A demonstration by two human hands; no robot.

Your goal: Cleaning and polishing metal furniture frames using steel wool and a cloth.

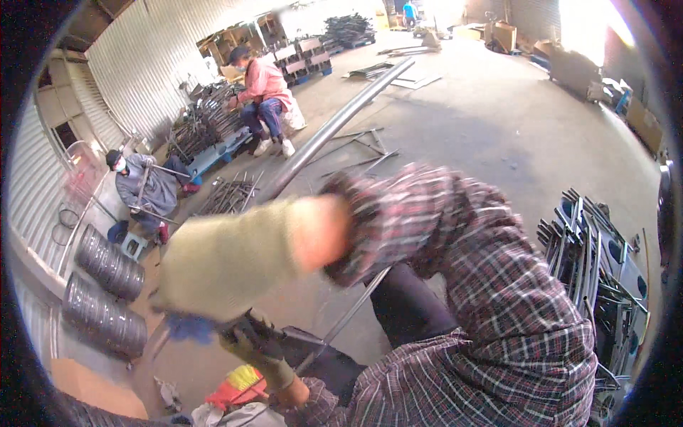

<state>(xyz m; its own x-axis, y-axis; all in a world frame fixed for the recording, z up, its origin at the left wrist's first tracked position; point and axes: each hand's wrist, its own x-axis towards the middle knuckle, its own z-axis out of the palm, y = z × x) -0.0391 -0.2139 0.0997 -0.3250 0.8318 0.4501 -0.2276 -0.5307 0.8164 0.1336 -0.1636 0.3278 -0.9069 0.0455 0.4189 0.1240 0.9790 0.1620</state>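
Note:
My right hand (228,263), in an olive work glove, reaches across in front of me and is smeared by motion. Its fingers are hidden or blurred. A blurred blue thing (188,327), perhaps cloth, shows just under it. My left hand (262,349), gloved with dark finger parts, is below it with fingers curled; what they hold is hidden. A thick grey metal tube (341,124) slants from the upper right down behind my right glove, its lower end hidden. Below my right forearm, a thinner metal bar (352,313) slants past my dark-trousered leg.
Black ribbed cylinders (107,306) stand at the left. A red and yellow bag (238,388) lies low in front. Stacked metal frames (590,263) stand at the right. Two people, one in pink (267,85) and one in grey (146,185), sit near metal piles (206,121).

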